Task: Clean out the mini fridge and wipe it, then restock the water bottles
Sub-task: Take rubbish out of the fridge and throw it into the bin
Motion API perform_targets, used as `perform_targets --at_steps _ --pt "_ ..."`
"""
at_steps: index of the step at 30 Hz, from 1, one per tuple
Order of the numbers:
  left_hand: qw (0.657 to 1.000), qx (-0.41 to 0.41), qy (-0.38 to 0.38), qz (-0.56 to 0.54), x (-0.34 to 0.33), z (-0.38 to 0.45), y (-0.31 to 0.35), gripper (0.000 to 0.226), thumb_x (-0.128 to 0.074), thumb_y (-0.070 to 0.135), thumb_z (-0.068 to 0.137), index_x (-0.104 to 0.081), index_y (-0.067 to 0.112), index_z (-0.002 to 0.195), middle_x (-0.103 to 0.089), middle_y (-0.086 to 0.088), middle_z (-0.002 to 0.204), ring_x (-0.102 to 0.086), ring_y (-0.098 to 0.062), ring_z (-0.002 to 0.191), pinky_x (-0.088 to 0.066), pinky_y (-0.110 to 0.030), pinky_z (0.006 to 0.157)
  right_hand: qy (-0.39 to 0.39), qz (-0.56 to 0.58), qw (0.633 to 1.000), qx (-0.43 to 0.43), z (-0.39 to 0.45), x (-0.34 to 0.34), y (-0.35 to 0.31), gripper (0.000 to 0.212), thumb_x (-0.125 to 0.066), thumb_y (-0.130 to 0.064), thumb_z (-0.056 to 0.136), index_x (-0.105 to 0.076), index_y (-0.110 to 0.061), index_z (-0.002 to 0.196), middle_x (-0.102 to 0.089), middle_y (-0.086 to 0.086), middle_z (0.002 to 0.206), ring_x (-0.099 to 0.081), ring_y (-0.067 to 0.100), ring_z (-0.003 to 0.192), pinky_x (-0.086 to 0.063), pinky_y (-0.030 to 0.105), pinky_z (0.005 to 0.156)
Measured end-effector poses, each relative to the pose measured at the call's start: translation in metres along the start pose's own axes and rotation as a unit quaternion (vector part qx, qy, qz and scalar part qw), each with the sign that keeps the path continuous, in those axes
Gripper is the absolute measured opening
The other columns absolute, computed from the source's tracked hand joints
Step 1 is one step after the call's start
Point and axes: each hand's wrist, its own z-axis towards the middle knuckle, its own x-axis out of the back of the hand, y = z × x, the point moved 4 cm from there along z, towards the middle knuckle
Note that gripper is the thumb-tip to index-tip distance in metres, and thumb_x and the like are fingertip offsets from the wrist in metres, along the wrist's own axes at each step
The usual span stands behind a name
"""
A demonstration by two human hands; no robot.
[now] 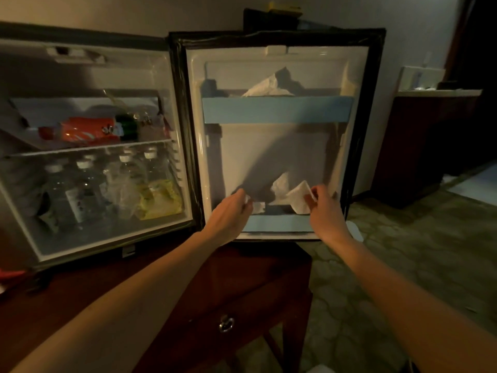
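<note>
left hand (233,211) and right hand (321,204) each pinch crumpled white paper (291,196) in the lower door shelf (277,223); best lifted clear in one gathered bundle. another wad (265,86) sits in the upper door shelf (277,109). water bottles (88,184) stand far left inside the mini fridge (24,200).
</note>
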Motion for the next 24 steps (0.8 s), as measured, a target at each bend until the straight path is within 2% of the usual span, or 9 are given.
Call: perform_targets --at_steps 3,6,8,11,13,16,18,21,24 --pt "1.0 0.006 0.015 -0.025 0.008 -0.004 0.002 0.017 -0.039 0.031 0.105 -0.046 0.015 0.103 -0.065 -0.006 0.1 -0.061 -0.02 0.08 -0.052 -0.041 0.07 0.016 0.015 1.0 0.007 -0.006 0.004 -0.004 0.014 -0.037 -0.011 0.103 -0.045 -0.012 0.114 -0.048 -0.002 0.085 -0.049 0.017 0.074 -0.036 0.035 0.06" --pt "0.998 -0.002 0.037 -0.056 0.017 -0.007 0.009 0.018 -0.039 0.036 0.105 -0.038 0.022 0.093 -0.064 -0.002 0.088 -0.059 -0.013 0.068 -0.046 -0.032 0.059 0.027 -0.004 0.998 0.052 -0.007 0.006 -0.007 0.022 -0.037 -0.008 0.102 -0.056 -0.007 0.113 -0.054 0.008 0.095 -0.052 0.024 0.086 -0.035 0.032 0.07" --pt "0.995 -0.01 0.059 -0.078 0.023 -0.007 0.014 0.02 -0.041 0.035 0.105 -0.038 0.019 0.093 -0.064 -0.001 0.081 -0.061 -0.014 0.065 -0.048 -0.034 0.055 0.006 -0.018 0.997 0.077 -0.01 0.005 -0.006 0.019 -0.043 -0.01 0.1 -0.06 -0.005 0.105 -0.05 0.003 0.094 -0.05 0.022 0.088 -0.03 0.028 0.073" --pt "0.992 -0.027 0.082 -0.096 0.027 -0.01 0.026 0.019 -0.042 0.032 0.105 -0.038 0.015 0.098 -0.06 0.001 0.078 -0.06 -0.009 0.061 -0.046 -0.027 0.047 -0.021 -0.03 0.995 0.087 -0.019 0.006 -0.003 0.017 -0.056 -0.022 0.096 -0.051 -0.011 0.085 -0.04 -0.003 0.086 -0.044 0.015 0.079 -0.029 0.025 0.071" --pt "0.993 -0.044 0.083 -0.067 0.023 -0.013 0.036 0.019 -0.042 0.035 0.104 -0.036 0.017 0.099 -0.056 0.007 0.075 -0.057 -0.007 0.059 -0.042 -0.029 0.049 -0.029 -0.056 0.994 0.085 -0.028 0.009 0.001 0.023 -0.063 -0.031 0.092 -0.049 -0.013 0.088 -0.042 -0.002 0.092 -0.043 0.013 0.079 -0.03 0.025 0.071" --pt "0.996 -0.063 0.044 -0.047 0.0 -0.019 0.051 0.018 -0.043 0.039 0.103 -0.035 0.023 0.098 -0.064 0.003 0.087 -0.059 -0.016 0.069 -0.046 -0.036 0.061 -0.04 -0.073 0.995 0.06 -0.047 0.022 0.018 0.023 -0.062 -0.025 0.093 -0.051 -0.008 0.104 -0.042 -0.002 0.102 -0.045 0.014 0.085 -0.032 0.024 0.074" --pt "0.996 -0.077 0.004 -0.032 -0.026 -0.022 0.064 0.02 -0.044 0.04 0.102 -0.038 0.021 0.102 -0.064 -0.001 0.098 -0.059 -0.022 0.078 -0.047 -0.04 0.067 -0.047 -0.077 0.995 0.049 -0.065 0.034 0.034 0.016 -0.06 -0.015 0.093 -0.048 -0.01 0.101 -0.04 -0.002 0.099 -0.044 0.014 0.081 -0.031 0.025 0.072" --pt "0.99 -0.113 -0.082 -0.013 -0.072 -0.027 0.09 0.022 -0.045 0.035 0.102 -0.041 0.017 0.113 -0.053 0.0 0.105 -0.053 -0.022 0.087 -0.043 -0.042 0.072 -0.049 -0.09 0.995 0.001 -0.095 0.056 0.066 0.013 -0.056 -0.007 0.09 -0.047 -0.008 0.1 -0.048 0.002 0.1 -0.047 0.017 0.086 -0.036 0.031 0.073" --pt "0.975 -0.15 -0.16 -0.021 -0.123 -0.036 0.119 0.011 -0.045 0.027 0.101 -0.036 0.021 0.106 -0.039 0.002 0.104 -0.044 -0.018 0.088 -0.039 -0.039 0.075 -0.047 -0.071 0.994 -0.073 -0.126 0.08 0.101 0.011 -0.051 -0.008 0.091 -0.051 -0.008 0.102 -0.057 0.004 0.096 -0.055 0.022 0.083 -0.047 0.034 0.068"
